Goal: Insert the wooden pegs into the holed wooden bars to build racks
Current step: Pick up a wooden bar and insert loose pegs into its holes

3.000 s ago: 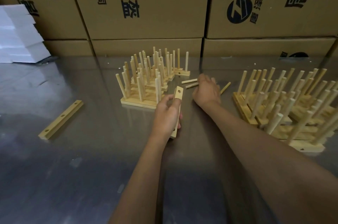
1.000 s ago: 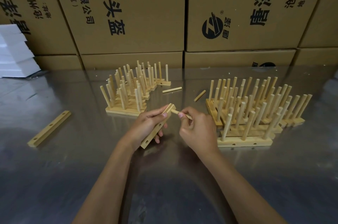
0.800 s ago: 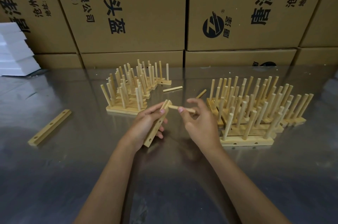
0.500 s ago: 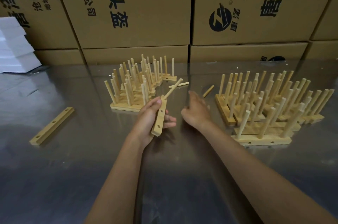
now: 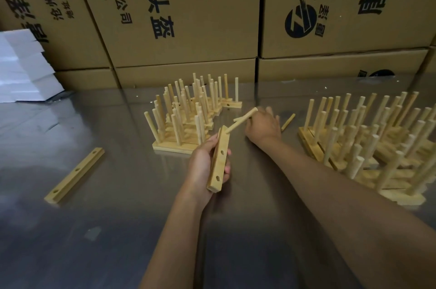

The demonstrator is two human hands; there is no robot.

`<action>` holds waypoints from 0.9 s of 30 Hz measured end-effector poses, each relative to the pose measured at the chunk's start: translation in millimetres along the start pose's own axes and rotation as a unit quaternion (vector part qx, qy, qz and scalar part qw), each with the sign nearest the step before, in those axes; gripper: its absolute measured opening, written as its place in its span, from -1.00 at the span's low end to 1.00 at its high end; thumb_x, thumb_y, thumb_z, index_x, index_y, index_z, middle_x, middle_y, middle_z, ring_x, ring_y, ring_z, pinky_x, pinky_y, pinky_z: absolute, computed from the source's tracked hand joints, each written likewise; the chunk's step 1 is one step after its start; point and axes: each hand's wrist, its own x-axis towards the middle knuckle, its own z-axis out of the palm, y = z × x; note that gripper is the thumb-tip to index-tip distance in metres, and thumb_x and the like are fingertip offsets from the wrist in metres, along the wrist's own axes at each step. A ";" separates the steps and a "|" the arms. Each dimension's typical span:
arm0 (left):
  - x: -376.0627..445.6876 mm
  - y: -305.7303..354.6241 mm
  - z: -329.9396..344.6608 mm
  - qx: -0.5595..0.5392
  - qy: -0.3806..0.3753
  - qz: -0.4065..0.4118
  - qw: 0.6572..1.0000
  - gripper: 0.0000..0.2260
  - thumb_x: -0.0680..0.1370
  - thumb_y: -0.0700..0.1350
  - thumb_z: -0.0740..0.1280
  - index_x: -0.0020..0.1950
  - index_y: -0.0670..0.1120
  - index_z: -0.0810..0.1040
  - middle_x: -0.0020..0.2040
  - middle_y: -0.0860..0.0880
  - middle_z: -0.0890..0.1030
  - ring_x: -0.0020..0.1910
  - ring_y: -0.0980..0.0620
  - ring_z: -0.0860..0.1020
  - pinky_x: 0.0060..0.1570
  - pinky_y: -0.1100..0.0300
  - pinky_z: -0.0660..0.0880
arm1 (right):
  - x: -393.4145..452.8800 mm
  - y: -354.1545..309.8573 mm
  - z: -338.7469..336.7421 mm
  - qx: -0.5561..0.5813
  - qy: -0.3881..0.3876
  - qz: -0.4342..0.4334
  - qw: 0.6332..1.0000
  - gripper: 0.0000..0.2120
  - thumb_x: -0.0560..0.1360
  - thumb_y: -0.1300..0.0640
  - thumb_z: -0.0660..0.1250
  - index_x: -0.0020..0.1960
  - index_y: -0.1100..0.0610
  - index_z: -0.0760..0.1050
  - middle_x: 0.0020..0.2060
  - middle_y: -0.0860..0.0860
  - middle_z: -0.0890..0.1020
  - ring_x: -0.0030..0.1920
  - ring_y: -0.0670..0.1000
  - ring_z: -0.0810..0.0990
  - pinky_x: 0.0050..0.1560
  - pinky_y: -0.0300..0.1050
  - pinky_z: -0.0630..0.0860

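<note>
My left hand grips a holed wooden bar tilted above the steel table. One wooden peg sticks out of its top hole, and two lower holes face me. My right hand is stretched out past the bar and lies low on the table over a loose peg, whose left end shows. Its fingers are blurred, so whether they hold the peg is unclear. A second loose peg lies just right of that hand.
A cluster of built racks stands behind the hands, and a larger cluster fills the right side. A spare holed bar lies on the table at the left. Cardboard boxes and white foam blocks line the back.
My right hand pushed a peg into the bar's top hole, let go and reached forward to the loose pegs. My left hand turned the bar more upright.
</note>
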 end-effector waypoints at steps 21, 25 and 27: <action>-9.5 5.8 9.9 -0.003 0.031 0.000 1.000 -0.83 0.69 -0.10 0.15 0.13 -0.13 0.50 -0.35 -0.04 0.51 -0.54 0.09 0.40 -0.64 0.34 0.26 | -139.1 2.9 -61.3 0.228 -0.010 -0.030 0.973 -0.80 0.56 0.26 0.22 -0.01 -0.04 0.33 -0.19 -0.04 0.55 -0.22 -0.01 0.52 -0.33 -0.12 0.36; -15.8 4.0 16.1 0.049 0.013 0.000 0.999 -0.82 0.69 -0.09 0.16 0.18 -0.10 0.51 -0.30 -0.05 0.52 -0.49 0.08 0.42 -0.62 0.32 0.28 | -172.6 3.0 -85.5 0.301 -0.007 -0.062 0.952 -0.83 0.56 0.15 0.29 0.02 -0.12 0.50 -0.27 -0.18 0.59 -0.29 -0.15 0.53 -0.32 -0.19 0.40; -19.8 1.4 21.3 0.058 -0.006 -0.012 0.998 -0.79 0.69 -0.09 0.17 0.22 -0.11 0.53 -0.30 -0.05 0.51 -0.49 0.07 0.43 -0.62 0.31 0.29 | -183.6 1.4 -95.5 0.318 0.010 -0.071 0.945 -0.83 0.54 0.08 0.31 0.04 -0.18 0.54 -0.22 -0.21 0.63 -0.21 -0.16 0.58 -0.25 -0.18 0.49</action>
